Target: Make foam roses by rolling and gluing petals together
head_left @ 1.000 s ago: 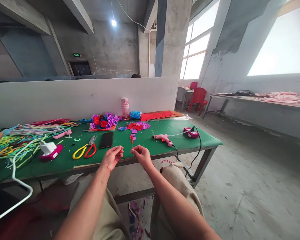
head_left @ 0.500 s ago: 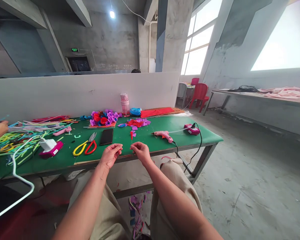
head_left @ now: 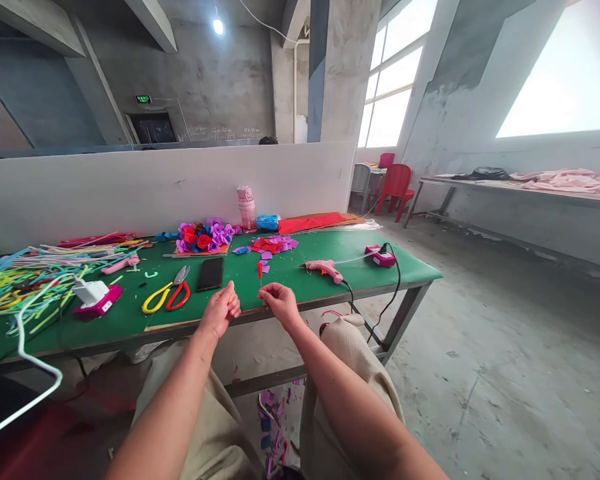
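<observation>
My right hand (head_left: 279, 301) pinches the lower end of a thin stem with a small pointed red tip (head_left: 260, 270), held upright over the table's front edge. Closed in a loose fist, my left hand (head_left: 221, 309) is a short way to the left; anything inside it is hidden. Near that hand lie a black phone (head_left: 211, 274) and scissors (head_left: 166, 293) with one yellow and one red handle. Red and purple petal pieces (head_left: 275, 245) are piled beyond my hands. A pink glue gun (head_left: 325, 269) rests on the right.
The green table (head_left: 250, 320) also bears red and purple flowers (head_left: 205, 236), a pink bottle (head_left: 247, 207), red sheets (head_left: 313, 223) and several coloured stems (head_left: 45, 260). Magenta power blocks (head_left: 381, 256) have trailing cords. A white partition (head_left: 130, 190) stands behind. Scraps litter the floor.
My left hand has curled from a fingertip pinch into a loose fist. My right hand keeps its pinch on the red-tipped stem. Another person's hand at the far left has left the view.
</observation>
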A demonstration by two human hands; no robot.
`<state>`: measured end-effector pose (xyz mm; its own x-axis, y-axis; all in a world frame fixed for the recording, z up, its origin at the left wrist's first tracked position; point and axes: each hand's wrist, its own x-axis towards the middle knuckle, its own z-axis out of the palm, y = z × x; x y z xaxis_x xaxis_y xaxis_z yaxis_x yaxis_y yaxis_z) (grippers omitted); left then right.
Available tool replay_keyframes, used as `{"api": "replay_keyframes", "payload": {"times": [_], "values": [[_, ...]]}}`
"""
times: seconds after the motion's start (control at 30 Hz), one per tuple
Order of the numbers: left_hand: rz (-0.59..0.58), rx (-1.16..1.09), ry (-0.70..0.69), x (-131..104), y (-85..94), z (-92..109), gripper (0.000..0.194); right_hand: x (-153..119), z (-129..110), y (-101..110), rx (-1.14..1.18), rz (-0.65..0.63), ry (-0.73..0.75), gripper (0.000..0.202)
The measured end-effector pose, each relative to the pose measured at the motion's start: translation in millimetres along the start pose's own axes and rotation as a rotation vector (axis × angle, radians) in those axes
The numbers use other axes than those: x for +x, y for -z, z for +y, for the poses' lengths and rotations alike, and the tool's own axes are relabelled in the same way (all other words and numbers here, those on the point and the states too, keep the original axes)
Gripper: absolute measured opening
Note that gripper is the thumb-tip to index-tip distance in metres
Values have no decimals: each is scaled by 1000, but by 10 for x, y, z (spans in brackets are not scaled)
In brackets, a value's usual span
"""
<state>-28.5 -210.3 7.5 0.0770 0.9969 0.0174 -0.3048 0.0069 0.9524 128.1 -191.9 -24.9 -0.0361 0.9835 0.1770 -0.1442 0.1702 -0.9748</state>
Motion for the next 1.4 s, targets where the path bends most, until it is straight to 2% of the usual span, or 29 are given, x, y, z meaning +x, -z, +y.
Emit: {"api": "replay_keyframes", "payload": {"times": [0.17,0.27,0.37,0.47,0.57,0.73,0.83,0.97,1.13,1.2,1.27,1.3,1.37,1.4], "values": [[-92,-43,-32,-17,-10,34,34,11,5,2,-5,-1,9,23],[-60,-19,-39,-14,4,50,25,14,-2,1,-8,-1,14,21],[-19,10,0,-10,26,65,25,7,-19,1,2,-3,3,20],[-29,-10,23,-11,32,74,25,0,-30,2,2,-6,-5,20],[-33,-11,27,-13,31,71,26,7,-20,5,-2,-9,-2,21],[36,63,6,-29,51,84,27,24,7,11,-13,-14,8,19],[-65,79,-27,-64,42,126,25,30,27,12,-13,-19,9,19],[-248,76,-13,-120,9,164,34,40,68,14,-17,-27,19,20],[-219,189,-56,-180,48,204,52,40,81,20,-1,-42,18,19],[-285,247,-60,-215,76,241,44,40,76,23,0,-40,24,19],[-399,334,14,-244,101,267,28,42,75,28,-5,-39,28,19],[-440,386,69,-252,112,268,26,44,77,31,-8,-40,27,19],[-461,493,162,-246,133,246,24,48,83,39,-19,-41,26,20],[-437,524,177,-233,143,228,24,51,87,43,-28,-43,27,20]]}}
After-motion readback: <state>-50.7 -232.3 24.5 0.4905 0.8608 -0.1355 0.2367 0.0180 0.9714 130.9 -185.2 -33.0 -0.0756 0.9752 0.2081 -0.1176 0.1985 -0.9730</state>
